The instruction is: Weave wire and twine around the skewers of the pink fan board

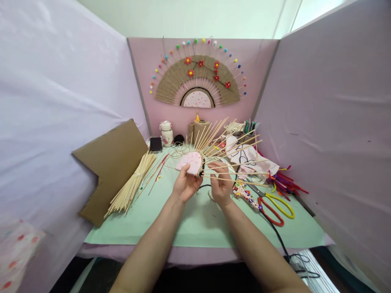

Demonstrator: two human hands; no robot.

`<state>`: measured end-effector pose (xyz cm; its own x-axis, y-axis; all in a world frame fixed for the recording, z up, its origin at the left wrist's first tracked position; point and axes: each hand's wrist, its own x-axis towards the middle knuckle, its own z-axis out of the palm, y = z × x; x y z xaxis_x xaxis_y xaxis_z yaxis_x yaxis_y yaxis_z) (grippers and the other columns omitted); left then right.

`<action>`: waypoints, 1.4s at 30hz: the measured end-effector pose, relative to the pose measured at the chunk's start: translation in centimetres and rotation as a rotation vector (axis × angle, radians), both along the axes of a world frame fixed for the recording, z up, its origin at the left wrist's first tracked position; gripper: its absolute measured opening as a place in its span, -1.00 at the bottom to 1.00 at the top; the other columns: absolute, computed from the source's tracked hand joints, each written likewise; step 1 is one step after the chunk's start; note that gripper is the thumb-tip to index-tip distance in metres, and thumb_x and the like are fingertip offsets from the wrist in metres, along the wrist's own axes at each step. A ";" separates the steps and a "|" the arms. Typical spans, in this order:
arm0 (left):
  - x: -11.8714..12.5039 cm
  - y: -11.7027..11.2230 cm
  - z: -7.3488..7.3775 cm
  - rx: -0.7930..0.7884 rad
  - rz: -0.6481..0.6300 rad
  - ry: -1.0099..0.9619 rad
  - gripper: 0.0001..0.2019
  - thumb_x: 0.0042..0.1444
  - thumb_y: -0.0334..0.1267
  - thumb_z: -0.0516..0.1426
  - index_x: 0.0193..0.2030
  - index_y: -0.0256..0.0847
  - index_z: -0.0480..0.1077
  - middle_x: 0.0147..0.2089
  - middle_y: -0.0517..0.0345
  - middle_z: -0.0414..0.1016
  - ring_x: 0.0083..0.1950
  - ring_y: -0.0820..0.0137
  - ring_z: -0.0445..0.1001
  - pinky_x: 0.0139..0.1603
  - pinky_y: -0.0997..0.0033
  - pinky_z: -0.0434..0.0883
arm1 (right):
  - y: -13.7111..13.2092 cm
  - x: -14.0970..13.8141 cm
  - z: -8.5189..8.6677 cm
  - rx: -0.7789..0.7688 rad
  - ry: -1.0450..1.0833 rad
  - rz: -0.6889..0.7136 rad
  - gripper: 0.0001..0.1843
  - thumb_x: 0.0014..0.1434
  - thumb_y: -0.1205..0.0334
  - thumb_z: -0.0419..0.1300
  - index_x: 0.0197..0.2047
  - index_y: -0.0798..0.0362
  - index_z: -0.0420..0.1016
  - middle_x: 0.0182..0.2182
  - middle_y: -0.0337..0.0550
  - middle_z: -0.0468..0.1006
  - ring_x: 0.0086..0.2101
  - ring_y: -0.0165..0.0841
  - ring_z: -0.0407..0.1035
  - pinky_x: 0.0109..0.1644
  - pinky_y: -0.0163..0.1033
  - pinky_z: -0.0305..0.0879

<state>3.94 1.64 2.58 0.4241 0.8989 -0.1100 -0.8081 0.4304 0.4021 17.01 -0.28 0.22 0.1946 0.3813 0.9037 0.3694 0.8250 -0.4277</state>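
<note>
Both hands hold a half-made fan frame (201, 156) in the air above the green table (198, 221). The frame is a pink spotted half-disc with thin bamboo skewers spreading up and to the right from it. The left hand (185, 185) is clamped on the lower left edge of the half-disc, thumb on its face. The right hand (221, 185) is just right of the disc, its fingers curled onto the frame's lowest skewers, which run almost level. Left of the fan frame, a tied bundle of skewers (131, 185) lies slantwise on the table, partly on a cut cardboard sheet (111, 162) that leans on the side wall. Right of the frame lie scissors (276, 207) with one red and one yellow handle. Near them are a flower-patterned tool (244, 194) with a black cord, and a heap of red and purple pipe cleaners (287, 183). Behind the frame a white cloth (255, 159) lies crumpled. Above and behind it, a finished fan (198, 81) with red flowers and coloured beads hangs on the pink back wall.
</note>
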 end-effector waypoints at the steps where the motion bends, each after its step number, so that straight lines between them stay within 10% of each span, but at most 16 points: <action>1: 0.0 0.0 -0.2 0.003 0.008 0.003 -0.76 0.21 -0.32 0.02 -0.02 -0.30 0.37 -0.27 0.09 0.57 -0.36 0.50 0.53 -0.32 0.55 0.49 | 0.0 0.0 -0.1 0.004 -0.011 0.001 -0.72 0.16 0.30 0.08 -0.08 -0.10 0.46 -0.15 -0.08 0.51 -0.10 -0.16 0.39 0.02 0.07 0.29; 27: -0.6 -0.6 -0.5 0.028 0.028 -0.075 -0.71 0.25 -0.27 0.00 0.07 -0.25 0.34 -0.25 0.08 0.56 -0.29 0.49 0.53 -0.32 0.59 0.48 | 0.9 -0.6 -1.4 -0.037 0.064 -0.045 -0.73 0.09 0.26 0.13 -0.09 -0.06 0.37 -0.06 -0.02 0.34 0.01 -0.13 0.29 0.07 0.12 0.26; 34: -0.8 -0.6 1.2 0.018 0.041 -0.083 -0.71 0.26 -0.20 -0.01 0.05 -0.25 0.34 -0.31 0.07 0.54 -0.40 0.54 0.50 -0.36 0.64 0.46 | 2.5 -0.5 -2.1 -0.329 0.093 0.121 -0.71 0.13 0.21 0.15 -0.05 -0.02 0.36 -0.02 -0.04 0.37 0.00 -0.22 0.29 -0.02 -0.09 0.32; 42: -0.7 -0.1 -0.9 -0.019 -0.084 -0.011 -0.67 0.32 -0.23 -0.13 -0.21 -0.36 0.38 -0.48 0.08 0.47 -0.51 0.56 0.46 -0.50 0.69 0.39 | 3.3 0.5 -2.3 -0.487 0.142 0.563 -0.60 0.10 -0.01 0.22 -0.03 -0.03 0.36 -0.07 -0.06 0.45 -0.02 -0.21 0.35 0.09 -0.03 0.27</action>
